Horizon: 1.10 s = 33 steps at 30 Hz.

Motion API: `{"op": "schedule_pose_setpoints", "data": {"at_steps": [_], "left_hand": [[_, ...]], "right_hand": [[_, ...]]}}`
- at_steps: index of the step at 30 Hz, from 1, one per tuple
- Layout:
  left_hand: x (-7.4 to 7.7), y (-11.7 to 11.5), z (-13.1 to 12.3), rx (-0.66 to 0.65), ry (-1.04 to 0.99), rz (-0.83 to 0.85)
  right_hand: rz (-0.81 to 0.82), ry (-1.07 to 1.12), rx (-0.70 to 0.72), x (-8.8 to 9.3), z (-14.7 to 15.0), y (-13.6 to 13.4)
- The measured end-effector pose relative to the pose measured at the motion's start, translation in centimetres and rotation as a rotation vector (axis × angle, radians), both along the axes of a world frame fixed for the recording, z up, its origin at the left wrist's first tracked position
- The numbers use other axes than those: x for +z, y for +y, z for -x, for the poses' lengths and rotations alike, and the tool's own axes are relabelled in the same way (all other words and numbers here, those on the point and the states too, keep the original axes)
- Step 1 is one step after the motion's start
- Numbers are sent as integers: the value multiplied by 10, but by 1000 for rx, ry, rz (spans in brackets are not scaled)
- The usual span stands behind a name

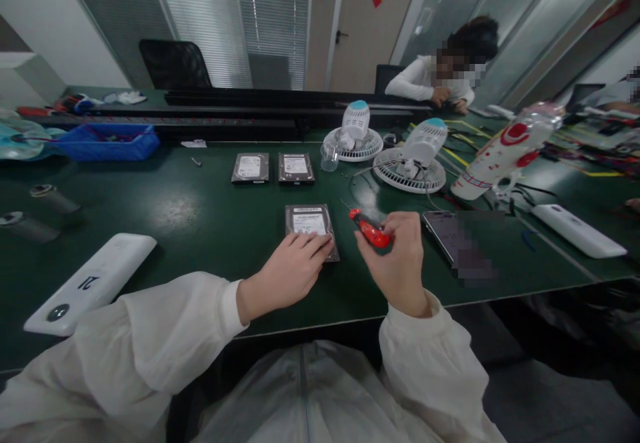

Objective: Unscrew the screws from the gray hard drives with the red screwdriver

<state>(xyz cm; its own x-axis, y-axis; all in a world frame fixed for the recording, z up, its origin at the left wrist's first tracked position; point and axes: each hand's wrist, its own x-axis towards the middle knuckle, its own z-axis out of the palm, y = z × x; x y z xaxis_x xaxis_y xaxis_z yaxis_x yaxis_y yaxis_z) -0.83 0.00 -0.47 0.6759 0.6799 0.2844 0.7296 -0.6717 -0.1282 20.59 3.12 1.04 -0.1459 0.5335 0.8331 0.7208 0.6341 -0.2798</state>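
A hard drive point(306, 220) lies flat on the green table in front of me, label side up. My left hand point(295, 266) rests over its near part, fingers stretched out across the label. Just right of the drive, my right hand point(395, 260) is closed around the red and black handle of a screwdriver point(373, 232). Its thin shaft points up and left, the tip apart from the drive. Two more hard drives, one on the left point(251, 168) and one on the right point(296, 168), lie side by side farther back.
Two white fans point(354, 138) and a clear cup point(329, 156) stand behind. On the right are a phone point(445, 236), a patterned bottle point(505, 150) and a white power bank point(577, 231). A blue tray point(107, 143) and another white device point(95, 283) are left. A person point(440, 73) sits across.
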Motion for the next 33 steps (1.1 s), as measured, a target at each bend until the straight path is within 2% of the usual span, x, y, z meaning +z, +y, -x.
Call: {"op": "schedule_pose_setpoints", "data": {"at_steps": [2,5,11,18,21,24,26,29,33], "left_hand": [[0,0,0,0,-6,-2],[-1,0,0,5,-5,-14],[-4,0,0,-11,-43,-53],[-6,1,0,-24,-72,-48],[-7,2,1,-30,-66,-63],[-6,2,0,-33,-55,-73],[-5,2,0,-30,-52,-67],[-4,2,0,-23,-52,-50],[-3,1,-1,-16,-45,-31]], "right_hand": [[78,-64,9,-15,2,-14],[221,-162,12,-27,6,-29],[386,-202,-57,-31,18,-46],[433,-148,-183,-30,40,-77],[428,-159,-196,-18,29,-65],[500,-261,-288,-4,1,-29],[551,-317,-279,-1,-16,-2],[646,-448,-163,-6,-28,22],[712,-543,-104,-17,-24,20]]}}
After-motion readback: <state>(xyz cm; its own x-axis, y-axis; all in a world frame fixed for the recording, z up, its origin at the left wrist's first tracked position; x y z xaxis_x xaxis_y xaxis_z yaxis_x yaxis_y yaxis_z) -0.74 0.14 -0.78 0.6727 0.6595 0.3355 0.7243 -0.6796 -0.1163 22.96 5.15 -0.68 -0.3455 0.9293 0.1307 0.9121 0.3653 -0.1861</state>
